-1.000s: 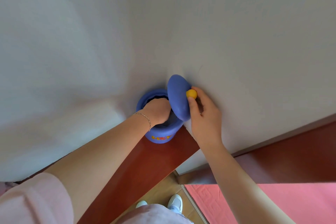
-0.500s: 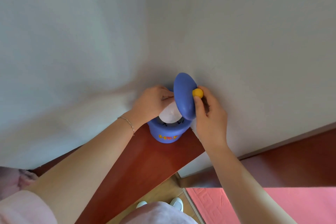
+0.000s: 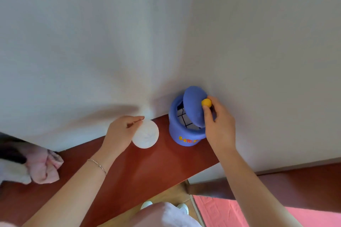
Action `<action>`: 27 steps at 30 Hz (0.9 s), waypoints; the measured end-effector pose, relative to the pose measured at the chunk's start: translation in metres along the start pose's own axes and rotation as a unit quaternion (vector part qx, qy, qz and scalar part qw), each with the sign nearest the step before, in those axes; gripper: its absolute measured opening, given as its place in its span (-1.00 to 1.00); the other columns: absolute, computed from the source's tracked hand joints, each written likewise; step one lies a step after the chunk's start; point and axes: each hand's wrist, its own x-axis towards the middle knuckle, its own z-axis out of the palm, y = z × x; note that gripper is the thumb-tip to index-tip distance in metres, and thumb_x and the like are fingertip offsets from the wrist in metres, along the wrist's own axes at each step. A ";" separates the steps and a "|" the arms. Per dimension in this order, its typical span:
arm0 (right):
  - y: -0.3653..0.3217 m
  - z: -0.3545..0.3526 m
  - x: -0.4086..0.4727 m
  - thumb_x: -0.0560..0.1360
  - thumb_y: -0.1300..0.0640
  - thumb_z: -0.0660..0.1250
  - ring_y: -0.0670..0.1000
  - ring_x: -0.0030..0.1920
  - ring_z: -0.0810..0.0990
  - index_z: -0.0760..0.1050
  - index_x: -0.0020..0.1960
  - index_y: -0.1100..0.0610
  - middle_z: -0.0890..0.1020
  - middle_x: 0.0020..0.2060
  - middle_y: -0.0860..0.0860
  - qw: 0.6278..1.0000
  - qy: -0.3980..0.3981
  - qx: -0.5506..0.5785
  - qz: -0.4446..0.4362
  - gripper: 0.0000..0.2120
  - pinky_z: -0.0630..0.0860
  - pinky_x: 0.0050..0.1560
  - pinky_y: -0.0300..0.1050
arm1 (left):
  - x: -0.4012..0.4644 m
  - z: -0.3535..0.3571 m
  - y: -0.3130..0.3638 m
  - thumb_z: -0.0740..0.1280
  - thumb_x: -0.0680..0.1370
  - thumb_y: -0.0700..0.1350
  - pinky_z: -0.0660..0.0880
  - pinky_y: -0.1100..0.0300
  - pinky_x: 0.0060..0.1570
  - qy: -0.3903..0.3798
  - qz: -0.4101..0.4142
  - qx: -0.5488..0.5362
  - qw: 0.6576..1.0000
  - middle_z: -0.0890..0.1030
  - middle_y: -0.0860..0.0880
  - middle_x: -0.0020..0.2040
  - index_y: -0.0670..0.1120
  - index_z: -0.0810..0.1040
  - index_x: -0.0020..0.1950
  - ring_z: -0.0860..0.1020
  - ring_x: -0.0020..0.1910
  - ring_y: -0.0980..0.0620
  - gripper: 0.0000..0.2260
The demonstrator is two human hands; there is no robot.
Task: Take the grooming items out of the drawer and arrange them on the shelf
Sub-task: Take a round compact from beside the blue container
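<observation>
The left hand (image 3: 122, 131) pinches the edge of a flat white round pad (image 3: 146, 134) lying on the reddish-brown wooden shelf (image 3: 144, 169), just left of the blue cylindrical pot (image 3: 185, 129). It looks light, thin and soft, so it is best taken at the rim. The right hand (image 3: 218, 125) pinches the small yellow knob (image 3: 206, 102) of the domed blue lid (image 3: 194, 106), held tilted over the pot's mouth; the lid appears rigid and smooth.
</observation>
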 end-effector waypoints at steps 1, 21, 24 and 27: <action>0.001 0.002 0.000 0.59 0.02 0.16 -0.18 -0.26 0.45 0.51 0.11 0.10 0.48 -0.23 -0.13 1.000 -0.007 -0.015 -0.008 -0.76 0.29 -0.23 -0.43 | -0.003 0.003 -0.011 0.28 0.54 -0.10 0.30 0.32 0.08 -0.007 -0.018 0.005 1.000 0.60 0.10 0.08 0.03 0.63 0.09 0.49 0.13 0.12 -0.81; 0.015 0.022 0.012 0.46 -0.12 -0.14 0.15 0.06 0.56 0.50 0.13 0.27 0.61 0.08 0.14 0.963 -0.063 -0.240 -0.104 -0.37 0.46 -0.04 -0.06 | -0.024 0.035 -0.078 0.19 0.58 -0.17 0.30 0.29 -0.01 0.034 -0.065 0.078 0.994 0.56 -0.03 0.06 -0.11 0.60 0.17 0.48 0.02 0.06 -0.75; 0.016 0.026 0.010 0.50 -0.09 -0.09 0.17 0.08 0.58 0.51 0.16 0.29 0.61 0.11 0.17 0.966 -0.058 -0.231 -0.096 -0.41 0.52 -0.04 -0.03 | -0.026 0.039 -0.079 0.20 0.59 -0.16 0.30 0.29 -0.02 0.039 -0.066 0.073 0.994 0.57 -0.02 0.04 -0.12 0.60 0.16 0.44 -0.02 0.11 -0.76; 0.018 0.030 0.006 0.54 0.00 0.03 0.20 0.07 0.61 0.52 0.15 0.32 0.61 0.11 0.22 0.969 -0.032 -0.222 -0.099 -0.52 0.56 -0.05 0.01 | -0.027 0.040 -0.081 0.20 0.58 -0.16 0.31 0.29 -0.02 0.042 -0.061 0.076 0.994 0.57 -0.02 0.04 -0.12 0.61 0.16 0.47 -0.01 0.09 -0.76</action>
